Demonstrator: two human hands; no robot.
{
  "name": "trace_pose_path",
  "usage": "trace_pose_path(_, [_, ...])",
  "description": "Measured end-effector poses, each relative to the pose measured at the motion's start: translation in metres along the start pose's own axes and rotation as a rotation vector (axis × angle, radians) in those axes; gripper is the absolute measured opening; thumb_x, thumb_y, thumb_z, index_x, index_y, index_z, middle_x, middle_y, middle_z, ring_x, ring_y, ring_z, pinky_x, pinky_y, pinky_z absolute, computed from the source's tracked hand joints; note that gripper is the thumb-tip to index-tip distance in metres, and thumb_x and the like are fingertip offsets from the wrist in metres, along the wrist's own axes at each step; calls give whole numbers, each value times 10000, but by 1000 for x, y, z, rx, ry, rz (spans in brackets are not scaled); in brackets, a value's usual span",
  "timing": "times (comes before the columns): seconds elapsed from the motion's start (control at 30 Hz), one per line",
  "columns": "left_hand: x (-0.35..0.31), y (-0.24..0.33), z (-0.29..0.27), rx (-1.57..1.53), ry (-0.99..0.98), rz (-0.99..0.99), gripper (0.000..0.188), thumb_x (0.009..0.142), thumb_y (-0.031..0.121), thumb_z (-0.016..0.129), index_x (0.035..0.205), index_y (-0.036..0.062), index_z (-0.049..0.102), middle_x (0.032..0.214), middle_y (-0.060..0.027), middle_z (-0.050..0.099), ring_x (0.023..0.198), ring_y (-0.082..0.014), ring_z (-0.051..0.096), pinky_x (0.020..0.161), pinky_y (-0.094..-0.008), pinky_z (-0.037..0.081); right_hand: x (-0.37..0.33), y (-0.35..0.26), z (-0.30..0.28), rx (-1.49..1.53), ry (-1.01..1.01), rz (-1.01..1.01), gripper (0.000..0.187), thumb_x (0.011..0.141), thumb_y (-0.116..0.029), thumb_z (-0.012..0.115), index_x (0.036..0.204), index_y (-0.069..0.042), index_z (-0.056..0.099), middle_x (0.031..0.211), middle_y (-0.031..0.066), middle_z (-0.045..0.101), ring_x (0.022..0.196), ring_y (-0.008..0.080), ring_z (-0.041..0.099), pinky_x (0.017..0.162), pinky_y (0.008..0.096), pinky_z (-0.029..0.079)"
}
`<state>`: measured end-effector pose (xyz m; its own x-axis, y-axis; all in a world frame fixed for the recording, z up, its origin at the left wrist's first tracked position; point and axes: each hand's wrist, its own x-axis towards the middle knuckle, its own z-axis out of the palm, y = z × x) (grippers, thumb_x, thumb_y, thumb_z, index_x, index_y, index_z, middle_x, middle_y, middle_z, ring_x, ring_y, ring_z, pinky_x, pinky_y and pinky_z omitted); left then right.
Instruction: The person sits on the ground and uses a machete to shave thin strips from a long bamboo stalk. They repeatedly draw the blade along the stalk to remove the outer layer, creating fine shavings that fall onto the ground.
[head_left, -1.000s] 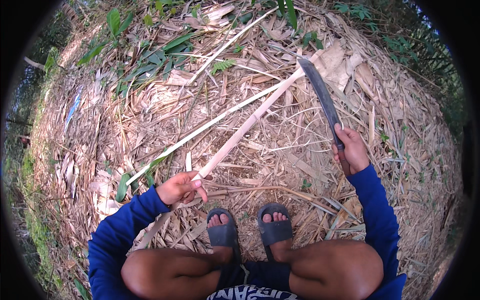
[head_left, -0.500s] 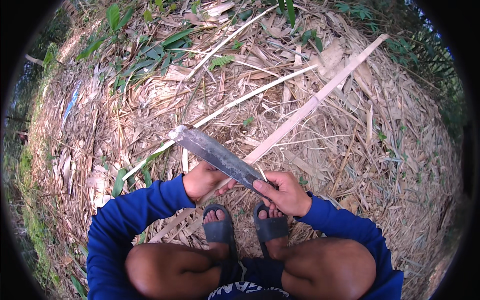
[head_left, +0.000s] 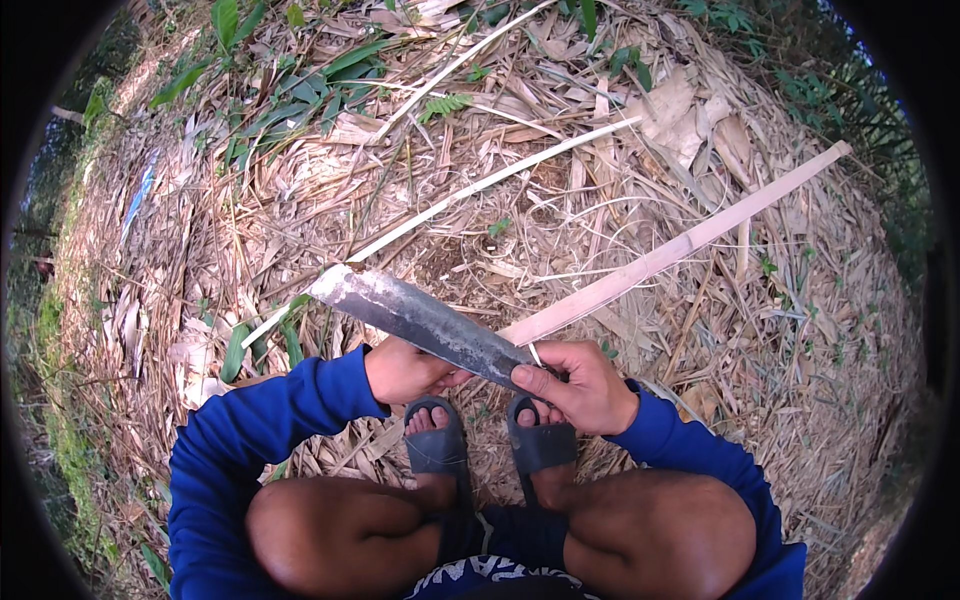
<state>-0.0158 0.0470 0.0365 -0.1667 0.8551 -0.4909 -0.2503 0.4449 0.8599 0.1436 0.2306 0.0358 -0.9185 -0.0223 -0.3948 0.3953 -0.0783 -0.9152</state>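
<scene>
My right hand (head_left: 588,385) is closed round the handle end of a machete (head_left: 420,318), thumb on top. Its broad dark blade slants up and left, with a pale, worn tip. Beneath the blade my left hand (head_left: 405,372) is closed, its fingers partly covered, on the near end of a long flat bamboo strip (head_left: 670,257). From under the blade the strip runs up and right, with a darker node partway along. Where the blade and strip cross, I cannot tell if the edge touches the strip.
Dry leaves and shavings (head_left: 450,265) cover the ground. A thinner pale strip (head_left: 500,178) lies beyond the blade, and another thin strip (head_left: 465,62) farther off. Green leaves (head_left: 300,100) grow at the far left. My sandalled feet (head_left: 437,440) are just below my hands.
The bamboo strip's far end has swung right and down, so it lies flatter. The machete tip has moved slightly left and down, and my right hand a little right.
</scene>
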Motion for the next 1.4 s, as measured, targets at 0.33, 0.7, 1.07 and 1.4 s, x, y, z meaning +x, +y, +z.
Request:
trace_pose_path(0.33, [-6,7,-3,-124,-30,-37,249,991,208,477,1000,-6,603,591,25,450,471,-45,372,427,-207,290,-2,7,-11,-30,171,-19,307,938,-316,592,870,-23,649,549,-1,552,439,62,533,412,217,400])
trace_pose_path(0.7, [-11,-1,4,-201,56,-37,260,1004,236,455,1000,23,604,625,39,452,491,-28,374,444,-181,308,2,8,-11,-67,77,73,333,955,-342,556,894,-24,637,527,10,546,452,67,546,435,232,432])
trace_pose_path(1.07, [-12,-11,6,36,69,117,227,978,151,451,1130,22,560,641,29,459,522,-43,389,452,-209,328,2,2,5,-99,-22,-25,294,946,-305,573,934,-22,652,561,34,565,483,78,564,463,255,441])
trace_pose_path(1.4, [-37,-16,4,-101,110,-39,304,1011,242,444,986,-7,616,611,25,473,516,-27,414,482,-185,354,-6,7,-53,183,235,68,317,968,-320,541,866,-22,575,561,3,513,431,53,466,390,203,380])
